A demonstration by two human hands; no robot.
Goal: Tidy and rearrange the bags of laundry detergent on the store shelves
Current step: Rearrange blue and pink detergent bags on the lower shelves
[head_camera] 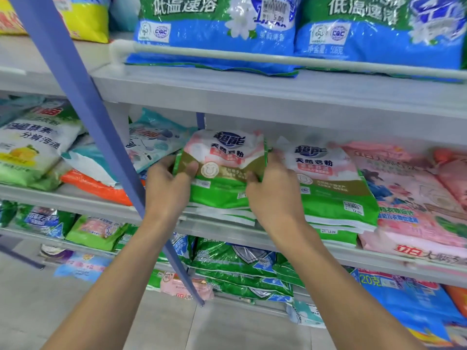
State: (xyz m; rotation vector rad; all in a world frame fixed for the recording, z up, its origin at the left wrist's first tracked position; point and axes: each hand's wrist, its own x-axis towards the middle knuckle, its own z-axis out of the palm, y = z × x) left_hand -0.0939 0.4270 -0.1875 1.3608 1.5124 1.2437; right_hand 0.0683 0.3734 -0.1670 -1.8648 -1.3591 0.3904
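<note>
Left hand (166, 188) and right hand (275, 195), fingers curled, grip the sides of a green-and-white detergent bag (225, 173) just right of the blue shelf post (83, 97) — apparently mid-straightening; next it needs squaring onto its stack (222, 214).

Front detergent bag (222, 170): white and pink top, olive-gold band, bright green base, dark blue logo. Neighbouring bag (331, 178) shows same scheme. Pink bag (409, 198): floral print, blue patch. Upper-shelf bags (214, 29): green over blue, white flower. Low left bag (98, 188): orange. Shelf upright (83, 97): periwinkle. Shelf boards (252, 92): pale grey
</note>
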